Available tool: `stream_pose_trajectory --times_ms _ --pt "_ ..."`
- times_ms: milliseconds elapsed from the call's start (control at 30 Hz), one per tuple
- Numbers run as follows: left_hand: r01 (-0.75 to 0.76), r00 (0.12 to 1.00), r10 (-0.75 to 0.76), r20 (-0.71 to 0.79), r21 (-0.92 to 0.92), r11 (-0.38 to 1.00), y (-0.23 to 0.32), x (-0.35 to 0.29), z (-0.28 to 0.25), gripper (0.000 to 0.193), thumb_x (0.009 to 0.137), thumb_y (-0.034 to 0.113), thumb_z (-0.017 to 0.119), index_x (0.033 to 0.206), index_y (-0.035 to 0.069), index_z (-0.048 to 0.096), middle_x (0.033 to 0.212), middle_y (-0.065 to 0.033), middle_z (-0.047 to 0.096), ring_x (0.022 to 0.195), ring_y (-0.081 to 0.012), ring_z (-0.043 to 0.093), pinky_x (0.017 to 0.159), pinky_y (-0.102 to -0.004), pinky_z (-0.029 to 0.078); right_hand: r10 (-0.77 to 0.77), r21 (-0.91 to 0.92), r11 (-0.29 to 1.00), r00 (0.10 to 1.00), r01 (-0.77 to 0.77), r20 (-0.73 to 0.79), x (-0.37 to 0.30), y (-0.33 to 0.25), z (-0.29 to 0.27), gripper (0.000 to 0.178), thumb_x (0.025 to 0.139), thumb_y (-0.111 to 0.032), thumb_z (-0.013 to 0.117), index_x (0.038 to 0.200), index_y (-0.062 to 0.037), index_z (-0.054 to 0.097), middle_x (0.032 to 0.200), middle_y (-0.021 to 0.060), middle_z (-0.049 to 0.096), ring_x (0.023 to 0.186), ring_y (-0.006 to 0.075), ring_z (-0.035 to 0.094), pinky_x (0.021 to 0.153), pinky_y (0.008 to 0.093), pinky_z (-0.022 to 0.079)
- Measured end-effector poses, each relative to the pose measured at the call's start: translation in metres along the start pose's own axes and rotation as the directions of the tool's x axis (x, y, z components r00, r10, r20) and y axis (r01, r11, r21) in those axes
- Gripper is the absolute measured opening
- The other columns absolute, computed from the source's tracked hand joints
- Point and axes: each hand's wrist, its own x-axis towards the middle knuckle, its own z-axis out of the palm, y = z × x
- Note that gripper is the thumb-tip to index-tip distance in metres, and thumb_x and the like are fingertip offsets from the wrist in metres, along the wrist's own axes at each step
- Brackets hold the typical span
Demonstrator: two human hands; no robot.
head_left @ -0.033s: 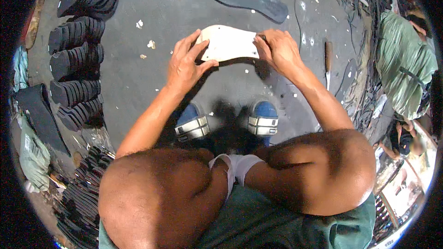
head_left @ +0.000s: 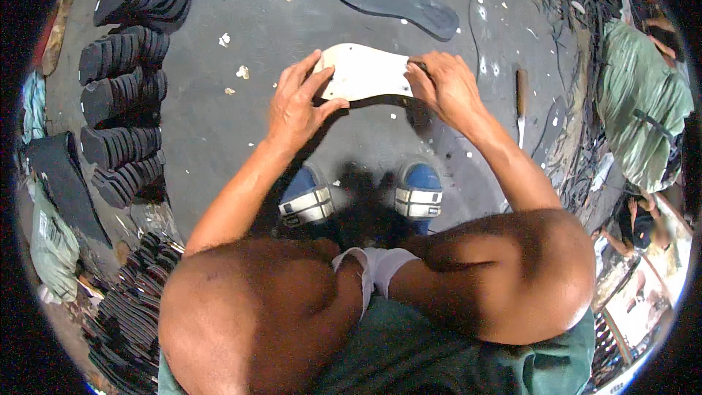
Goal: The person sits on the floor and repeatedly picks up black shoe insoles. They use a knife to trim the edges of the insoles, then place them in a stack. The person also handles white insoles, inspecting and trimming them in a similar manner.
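Note:
Between my hands is a white sole-shaped piece (head_left: pixel 369 73), smooth and waisted, with a few small dark dots near its edges. My left hand (head_left: pixel 298 99) grips its left end, fingertips over the top edge and thumb along the lower edge. Its right end is closed in my right hand (head_left: pixel 444 84), thumb on the face and fingers bent over the far side. A bit of something dark shows by the right thumb; I cannot make out what it is. Beyond the piece, a dark grey shoe sole (head_left: pixel 398 1) with a small white patch lies flat.
Stacks of black soles (head_left: pixel 124 95) line the left, with more (head_left: pixel 128 307) at lower left. To the right lie a wooden-handled knife (head_left: pixel 521 102), dark offcut strips (head_left: pixel 585 0) and a green sack (head_left: pixel 640 102). My sandalled feet (head_left: pixel 417 183) are below. Another person (head_left: pixel 643 227) is at far right.

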Motion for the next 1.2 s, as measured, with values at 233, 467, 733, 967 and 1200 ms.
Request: stream_pose_trajectory --times_ms 233,467,733,967,1200 --pt "-0.028 0.998 0.026 -0.052 -0.048 0.998 -0.002 0.011 0.003 0.086 0.067 0.028 0.095 0.142 0.006 0.057 0.145 -0.0154 0.06 0.129 -0.0376 0.057 0.108 -0.0456 0.051 -0.166 0.25 0.95 0.981 0.186 -0.097 0.008 -0.054 0.041 0.023 0.095 -0.023 0.07 0.113 -0.0098 0.072 0.098 0.0105 0.068 0.094 0.0317 0.064 0.085 0.0449 0.045" --pt "-0.022 0.997 0.017 -0.07 -0.071 0.997 -0.007 0.005 0.006 0.082 0.068 0.019 0.094 0.14 0.007 0.059 0.146 -0.0133 0.06 0.129 -0.037 0.058 0.107 -0.0456 0.051 -0.274 0.111 0.953 0.959 0.282 -0.077 0.03 -0.067 0.077 0.016 0.093 -0.024 0.069 0.1 -0.01 0.071 0.091 0.0094 0.065 0.089 0.029 0.062 0.085 0.0447 0.044" --pt "-0.019 0.999 0.017 -0.032 -0.052 0.998 -0.008 0.007 0.006 0.081 0.068 0.021 0.094 0.14 0.003 0.058 0.147 -0.0155 0.059 0.13 -0.038 0.058 0.108 -0.0463 0.049 -0.218 0.13 0.971 0.969 0.203 0.118 0.036 -0.068 0.066 0.022 0.096 -0.022 0.061 0.108 -0.0069 0.071 0.097 0.0141 0.069 0.095 0.0336 0.065 0.088 0.0469 0.046" --pt "-0.013 1.0 0.011 -0.027 -0.06 0.998 -0.001 0.011 0.002 0.09 0.067 0.031 0.096 0.143 0.004 0.054 0.147 -0.0176 0.058 0.131 -0.0391 0.057 0.108 -0.0468 0.05 -0.182 0.007 0.983 0.983 0.182 0.002 0.001 -0.01 0.008 0.052 0.094 -0.025 0.071 0.14 -0.0047 0.058 0.132 0.0212 0.065 0.124 0.0394 0.061 0.107 0.0495 0.046" --pt "-0.004 0.992 -0.003 -0.127 -0.05 0.999 -0.017 -0.003 0.011 0.085 0.066 0.032 0.097 0.14 0.006 0.062 0.155 -0.0188 0.05 0.138 -0.0398 0.048 0.114 -0.0505 0.042 -0.198 -0.103 0.976 0.979 0.192 -0.045 0.049 0.039 -0.002 0.063 0.09 -0.033 0.076 0.142 -0.006 0.055 0.139 0.0216 0.062 0.128 0.0405 0.058 0.109 0.0497 0.045"
